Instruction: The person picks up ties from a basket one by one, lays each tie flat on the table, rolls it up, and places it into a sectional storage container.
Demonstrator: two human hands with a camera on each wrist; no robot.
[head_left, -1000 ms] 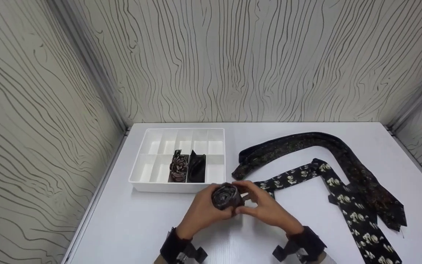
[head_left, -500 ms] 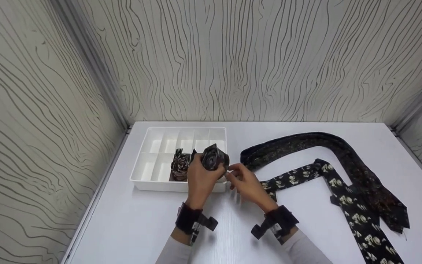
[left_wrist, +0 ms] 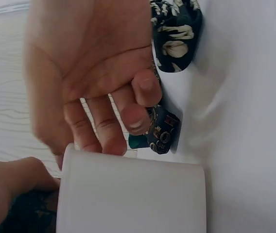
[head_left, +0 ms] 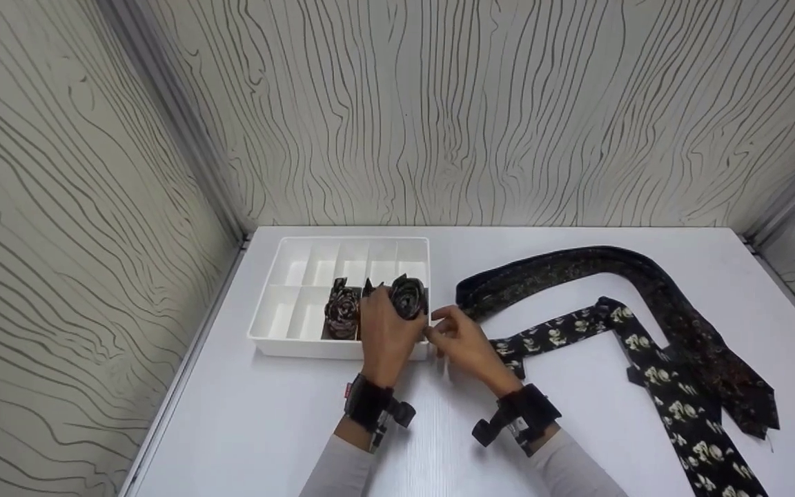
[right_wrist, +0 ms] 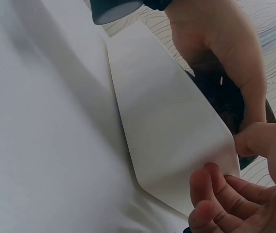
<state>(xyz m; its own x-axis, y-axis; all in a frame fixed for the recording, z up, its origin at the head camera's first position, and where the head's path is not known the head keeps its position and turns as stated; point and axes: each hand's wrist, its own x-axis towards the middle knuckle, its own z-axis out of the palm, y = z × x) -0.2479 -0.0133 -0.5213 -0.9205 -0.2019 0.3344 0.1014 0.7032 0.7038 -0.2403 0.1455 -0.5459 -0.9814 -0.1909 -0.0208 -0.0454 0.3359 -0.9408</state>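
My left hand (head_left: 389,331) grips a dark rolled necktie (head_left: 408,295) at the front right compartment of a white divided tray (head_left: 280,347). In the right wrist view its fingers reach over the tray wall, with the dark cloth (right_wrist: 215,87) beneath them. My right hand (head_left: 465,345) pinches the tray's front right corner, thumb at the rim and fingers against the outer wall (right_wrist: 172,126). Beside the left hand, a reddish-brown rolled necktie (head_left: 342,310) sits in a front compartment. Another dark roll between them is mostly hidden by the left hand.
To the right lie a black necktie with pale flowers (head_left: 660,376) and a dark patterned necktie (head_left: 673,304), both loosely bent on the white table (head_left: 232,428). Wood-grain panels (head_left: 439,117) stand behind and at the sides. Each wrist wears a black camera strap (head_left: 370,404).
The rolled necktie has gone from both hands in front of the tray into its front right compartment, carried by the left hand. The right hand has moved to the tray's corner.
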